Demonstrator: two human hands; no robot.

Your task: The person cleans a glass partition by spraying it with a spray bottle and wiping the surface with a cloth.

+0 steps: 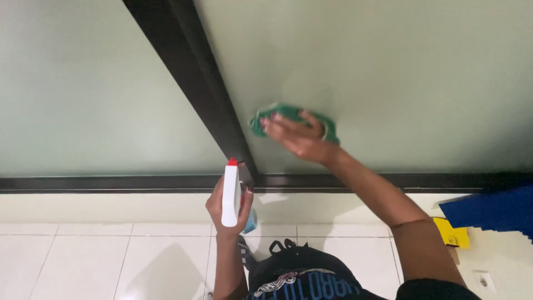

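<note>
1. A green cloth is pressed flat against the frosted glass panel under the spread fingers of the right hand
2. A white spray bottle – red-tipped – is gripped by the curled fingers of the left hand, just below the dark frame

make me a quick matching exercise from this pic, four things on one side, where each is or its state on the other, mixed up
Things:
1. green cloth
2. spray bottle
3. yellow object
4. black frame bar

Places or states:
A. gripped in the left hand
B. runs between two frosted glass panes
C. pressed to the glass under the right hand
D. beside the blue thing at the right edge

Pairs: 1-C, 2-A, 3-D, 4-B
</note>
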